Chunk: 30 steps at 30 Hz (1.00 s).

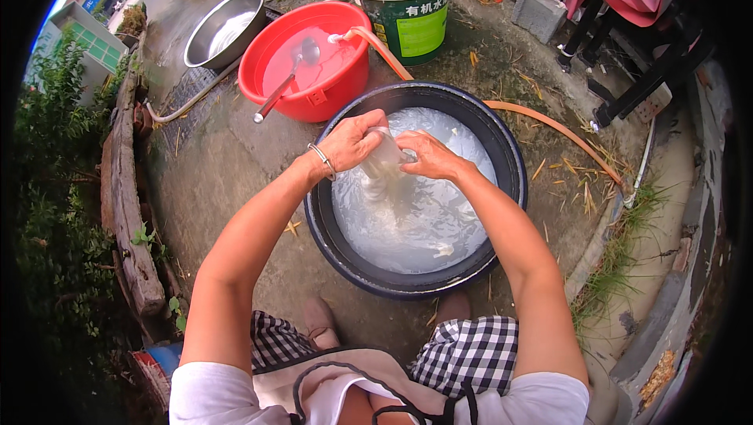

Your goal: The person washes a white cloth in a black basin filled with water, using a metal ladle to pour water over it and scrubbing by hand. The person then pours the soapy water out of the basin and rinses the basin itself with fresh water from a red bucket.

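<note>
A dark round plastic tub [513, 189] of cloudy water stands on the ground in front of my feet. Over it, my left hand [352, 139] grips one side of a wet, pale, translucent casing-like material [383, 151], and my right hand [428, 154] holds its other side. Its lower part hangs down into the water. More pale pieces lie in the cloudy water [412, 231], but I cannot tell exactly what they are. A metal bracelet circles my left wrist.
Beyond the tub stand a red plastic basin [300, 104] with a metal ladle [282, 86], a steel basin [194, 51] and a green-and-white bucket [406, 25]. An orange hose [559, 125] runs behind the tub. A concrete block [538, 13] and black-legged furniture [632, 83] are at the right.
</note>
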{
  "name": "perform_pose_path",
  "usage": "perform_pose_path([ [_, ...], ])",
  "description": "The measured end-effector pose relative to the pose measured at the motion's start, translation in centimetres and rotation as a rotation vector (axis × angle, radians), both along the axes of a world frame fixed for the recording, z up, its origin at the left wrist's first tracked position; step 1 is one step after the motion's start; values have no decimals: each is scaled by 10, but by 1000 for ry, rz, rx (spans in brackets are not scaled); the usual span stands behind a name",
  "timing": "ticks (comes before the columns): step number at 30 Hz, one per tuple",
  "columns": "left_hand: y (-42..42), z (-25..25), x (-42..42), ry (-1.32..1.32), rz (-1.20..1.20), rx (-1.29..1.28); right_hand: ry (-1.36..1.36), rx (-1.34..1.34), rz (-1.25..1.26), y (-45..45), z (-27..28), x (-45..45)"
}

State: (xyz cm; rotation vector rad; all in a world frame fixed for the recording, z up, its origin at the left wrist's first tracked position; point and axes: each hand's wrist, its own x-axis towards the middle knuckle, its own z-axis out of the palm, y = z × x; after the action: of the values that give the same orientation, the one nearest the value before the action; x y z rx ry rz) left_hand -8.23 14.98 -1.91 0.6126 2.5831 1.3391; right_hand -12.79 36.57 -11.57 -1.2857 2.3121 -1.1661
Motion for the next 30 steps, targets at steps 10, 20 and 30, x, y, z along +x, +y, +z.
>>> perform_pose_path([
  [10,-4,81,-33,466,244,-4,-351,-355,-370,49,59,-33],
  [20,-9,-84,45,321,-133,-472,468,480,-184,72,-22,23],
  [30,-5,-104,68,-394,-377,-723,-63,437,167,87,-82,74],
])
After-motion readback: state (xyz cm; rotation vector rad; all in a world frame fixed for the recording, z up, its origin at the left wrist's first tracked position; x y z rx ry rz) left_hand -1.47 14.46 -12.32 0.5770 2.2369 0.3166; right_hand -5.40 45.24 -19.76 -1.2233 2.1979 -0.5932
